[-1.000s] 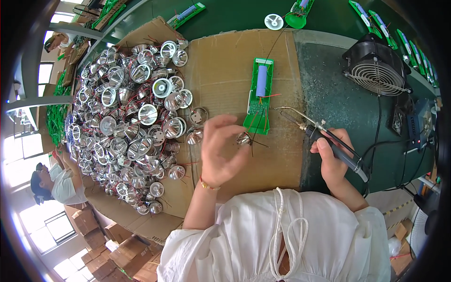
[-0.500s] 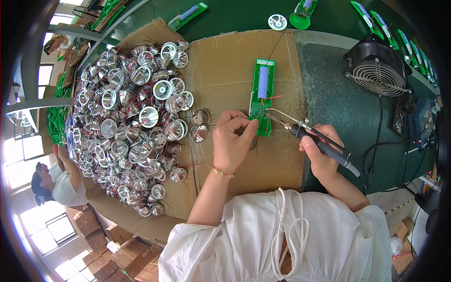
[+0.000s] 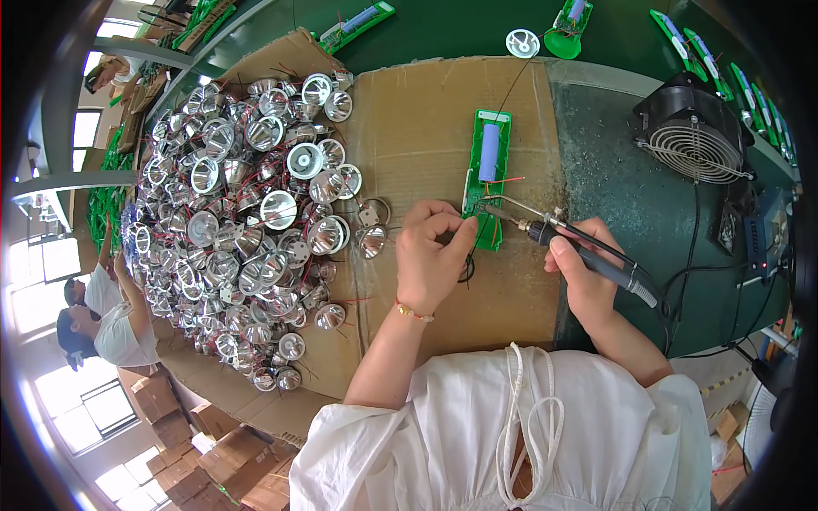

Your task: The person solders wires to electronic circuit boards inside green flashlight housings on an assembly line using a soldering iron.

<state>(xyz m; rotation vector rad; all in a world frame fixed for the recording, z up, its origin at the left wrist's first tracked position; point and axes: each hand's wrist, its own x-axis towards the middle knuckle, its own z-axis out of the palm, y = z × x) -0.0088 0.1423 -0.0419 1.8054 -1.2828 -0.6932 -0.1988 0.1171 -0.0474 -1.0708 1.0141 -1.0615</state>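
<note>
A green plastic housing (image 3: 503, 136) lies lengthwise on the cardboard, with a purple cylindrical battery (image 3: 489, 153) in its upper half and thin red wires around its lower half. My right hand (image 3: 588, 268) grips a soldering iron (image 3: 590, 257) with a thin bent metal tube (image 3: 528, 209) running along it. The iron's tip points left into the housing's lower part. At the housing's lower left edge, the thumb and fingers of my left hand (image 3: 433, 260) are pinched on a thin black wire (image 3: 468, 271), which loops out below them. My fingertips hide the exact spot where the tip meets the wiring.
Shiny reflector cups (image 3: 247, 230) with red wires are heaped on the left of the cardboard (image 3: 409, 111). A black fan (image 3: 692, 136) with a wire grille stands at the right. More green housings (image 3: 358, 30) lie along the far side. Two people sit at the far left.
The whole view has shifted slightly, so the bench sits a little further right. The black wire loop below my left hand shows more plainly. Both hands keep nearly the same place at the housing.
</note>
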